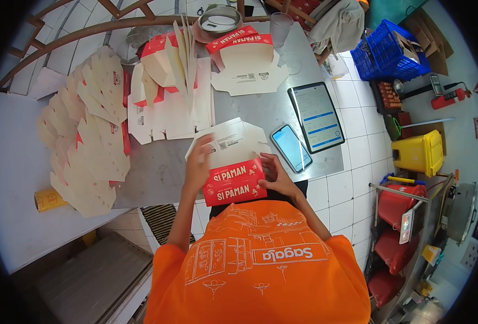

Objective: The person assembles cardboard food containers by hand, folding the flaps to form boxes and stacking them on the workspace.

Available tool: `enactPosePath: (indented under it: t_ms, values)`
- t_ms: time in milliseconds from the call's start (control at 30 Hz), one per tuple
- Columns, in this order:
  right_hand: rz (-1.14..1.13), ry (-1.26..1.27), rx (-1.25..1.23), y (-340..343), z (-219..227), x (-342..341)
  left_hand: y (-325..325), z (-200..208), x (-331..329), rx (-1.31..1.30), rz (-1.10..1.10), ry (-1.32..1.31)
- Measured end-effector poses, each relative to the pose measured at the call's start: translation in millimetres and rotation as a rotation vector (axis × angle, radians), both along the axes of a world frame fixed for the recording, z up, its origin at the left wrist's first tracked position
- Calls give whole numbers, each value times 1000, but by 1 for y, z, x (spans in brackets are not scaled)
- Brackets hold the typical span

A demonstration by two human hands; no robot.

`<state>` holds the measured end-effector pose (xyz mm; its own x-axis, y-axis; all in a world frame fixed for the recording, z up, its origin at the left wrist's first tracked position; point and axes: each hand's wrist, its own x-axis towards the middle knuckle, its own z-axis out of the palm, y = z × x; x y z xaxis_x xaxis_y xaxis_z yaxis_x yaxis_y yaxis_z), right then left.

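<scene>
A: Orange shirt nearest. Box at table edge, between both hands.

B: Left hand pinches white flap; right hand closed on red panel's right end. Long axis left-right.

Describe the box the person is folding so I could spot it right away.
Start at the grey metal table and come to its near edge, just ahead of the orange shirt. There a flat red and white carton is held between the left hand and the right hand. Unlike the stacked flat cartons on the left and the folded box at the back, it alone is in hand.
</scene>
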<state>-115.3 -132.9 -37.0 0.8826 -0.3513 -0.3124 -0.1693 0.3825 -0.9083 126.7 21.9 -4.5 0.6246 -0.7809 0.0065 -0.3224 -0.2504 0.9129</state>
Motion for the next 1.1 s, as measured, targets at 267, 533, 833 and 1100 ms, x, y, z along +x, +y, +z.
enactPosePath:
  t_ms: [267,533,833,1100]
  values:
    - [75,79,34,-9,-1,3,55,-74,-58,-280,516,774]
    - [195,230,-138,-25,0,11,61,-75,-59,-292,471,920]
    - [25,101,138,-12,-10,-1,56,-74,-66,-390,462,1023]
    - [49,92,130,-13,-19,-2,61,-84,-63,-370,447,1011]
